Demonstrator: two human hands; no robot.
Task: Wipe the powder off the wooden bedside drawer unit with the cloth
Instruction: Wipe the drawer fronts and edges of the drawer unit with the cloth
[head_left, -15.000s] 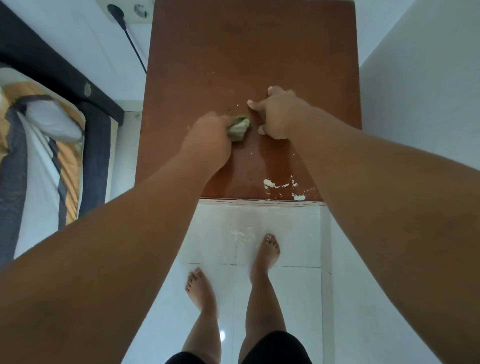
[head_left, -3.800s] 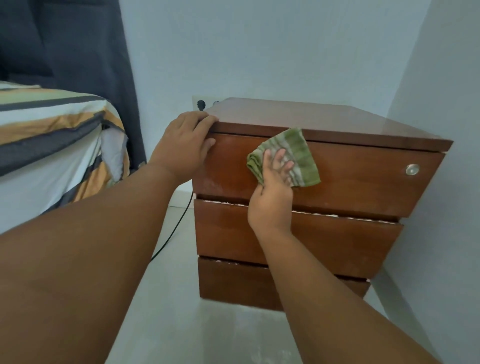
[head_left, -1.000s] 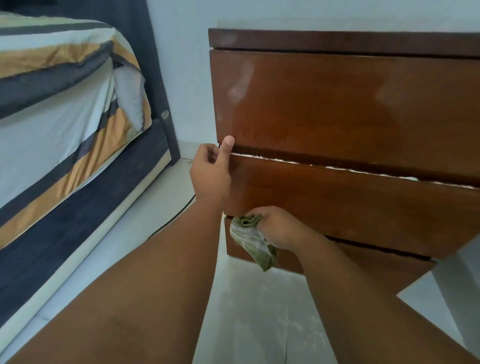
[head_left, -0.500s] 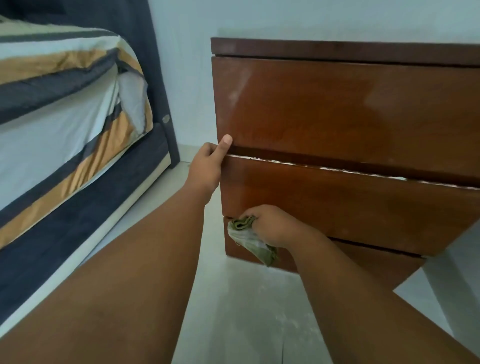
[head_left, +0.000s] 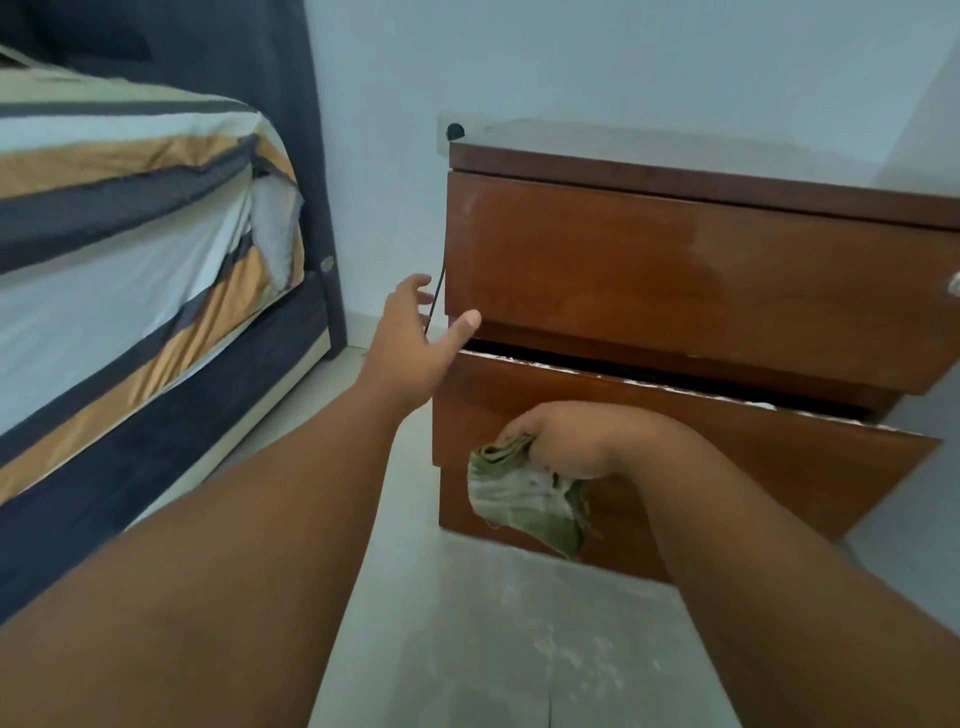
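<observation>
Pulled-out middle drawer (head_left: 675, 431); right hand (head_left: 566, 436) grips cloth (head_left: 524, 499), left hand (head_left: 415, 343) spread.

Since half a second ago my left hand (head_left: 410, 348) has come off the corner of the middle drawer (head_left: 727, 441) and now hangs open beside the wooden drawer unit (head_left: 675, 270), fingers spread, thumb just at the top drawer's lower edge. The middle drawer now stands pulled out, a dark gap showing above its powder-lined top edge. My view has pulled back and up, so the unit's top surface shows again
</observation>
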